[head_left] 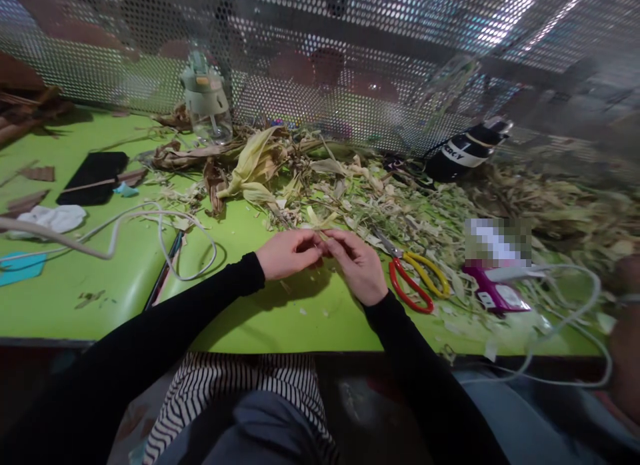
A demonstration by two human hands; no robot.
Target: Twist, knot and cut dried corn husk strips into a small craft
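Note:
My left hand (293, 253) and my right hand (356, 260) meet over the front middle of the green table (280, 318), fingertips pinched together. Between them is a thin pale husk strip (321, 220), whose yellowish ends stick up behind the fingers. How much of it each hand grips is partly hidden. Just right of my right hand lie scissors (417, 278) with one red and one yellow handle, blades pointing back left. Dried husk scraps (350, 185) spread behind both hands, with a larger yellow-green husk (255, 160) among them.
A clear bottle (207, 105) and a black bottle (465, 150) stand near the perforated screen (300, 72). At left are a black phone (95, 178), a white cable (165, 215) and a crumpled tissue (55, 218). A purple packet (497, 292) lies at right, near a person's arm (627, 345).

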